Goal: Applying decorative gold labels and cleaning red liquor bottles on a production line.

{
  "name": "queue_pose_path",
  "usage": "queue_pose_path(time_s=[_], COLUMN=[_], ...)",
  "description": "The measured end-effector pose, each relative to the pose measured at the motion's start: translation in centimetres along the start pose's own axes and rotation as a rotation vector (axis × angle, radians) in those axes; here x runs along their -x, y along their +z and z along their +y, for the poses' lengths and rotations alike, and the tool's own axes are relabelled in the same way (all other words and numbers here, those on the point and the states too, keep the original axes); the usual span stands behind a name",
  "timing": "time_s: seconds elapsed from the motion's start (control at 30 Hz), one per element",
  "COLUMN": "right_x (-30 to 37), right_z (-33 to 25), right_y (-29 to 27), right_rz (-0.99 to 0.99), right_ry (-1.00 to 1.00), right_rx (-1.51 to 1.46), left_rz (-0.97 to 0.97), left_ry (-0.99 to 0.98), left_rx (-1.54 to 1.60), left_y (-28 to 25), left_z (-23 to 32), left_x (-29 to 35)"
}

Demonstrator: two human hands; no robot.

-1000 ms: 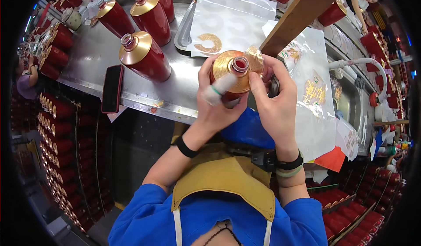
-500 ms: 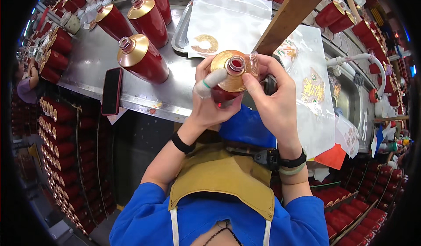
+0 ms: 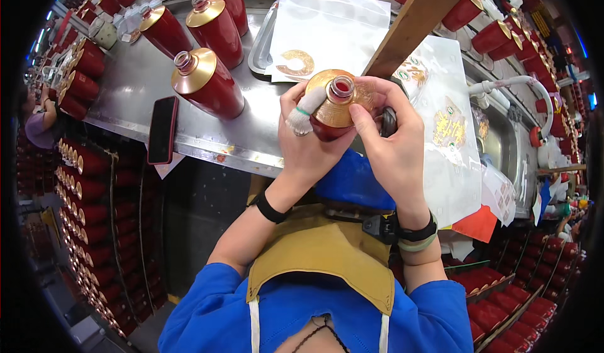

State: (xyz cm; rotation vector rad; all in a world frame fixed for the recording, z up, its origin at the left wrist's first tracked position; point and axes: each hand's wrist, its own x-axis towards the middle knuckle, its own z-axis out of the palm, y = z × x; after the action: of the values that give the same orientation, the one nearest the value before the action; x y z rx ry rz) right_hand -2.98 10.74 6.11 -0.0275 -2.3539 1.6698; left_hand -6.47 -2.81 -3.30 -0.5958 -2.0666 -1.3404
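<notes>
A dark red bottle with a gold shoulder and an open clear neck (image 3: pixel 341 88) is tilted toward me between both hands. My left hand (image 3: pixel 307 148) wraps round its body, the thumb in a whitish cloth cover with a green band (image 3: pixel 301 117) lying against the shoulder. On the shoulder's gold surface a fine pattern shows, seemingly a thin gold decal (image 3: pixel 332 112). My right hand (image 3: pixel 396 136) closes on the bottle's right side, thumb on the shoulder and fingers behind. A dark rounded object (image 3: pixel 389 121) sits by the right palm; its kind is unclear.
Several red bottles (image 3: pixel 207 86) stand on the metal bench (image 3: pixel 132 101) at left, near a phone (image 3: pixel 162 130). White sheets, one with a curved gold decal (image 3: pixel 294 64), lie beyond. A wooden post (image 3: pixel 418 29) slants across. At right are gold decals (image 3: pixel 448 126), a hose (image 3: pixel 535 92) and a sink (image 3: pixel 500 136).
The bottle has tilted and turned slightly in my hands, its neck shifting a little right. My left hand has turned with its covered thumb lower; the transparent edge by my right fingers shows less.
</notes>
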Motion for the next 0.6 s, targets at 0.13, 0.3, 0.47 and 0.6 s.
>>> queue_pose_path(time_s=[0.13,0.3,0.47,0.6], right_x=[-0.2,0.1,1.0,1.6], right_z=[0.3,0.4,0.3,0.7], right_y=[-0.2,-0.3,-0.2,0.6], right_rz=[0.090,0.018,0.142,0.046], right_ry=[-0.021,-0.215,0.001,-0.078], right_rx=[0.063,0.165,0.043,0.161], left_rz=[-0.152,-0.054,-0.176,-0.088], left_ry=[-0.199,-0.001,-0.057,-0.022], left_rx=[0.451,0.151,0.301,0.225], left_y=[-1.2,-1.8,-2.2,-2.1], left_z=[-0.9,-1.0,-0.6,-0.3], left_x=[-0.4,-0.1,0.1,0.5])
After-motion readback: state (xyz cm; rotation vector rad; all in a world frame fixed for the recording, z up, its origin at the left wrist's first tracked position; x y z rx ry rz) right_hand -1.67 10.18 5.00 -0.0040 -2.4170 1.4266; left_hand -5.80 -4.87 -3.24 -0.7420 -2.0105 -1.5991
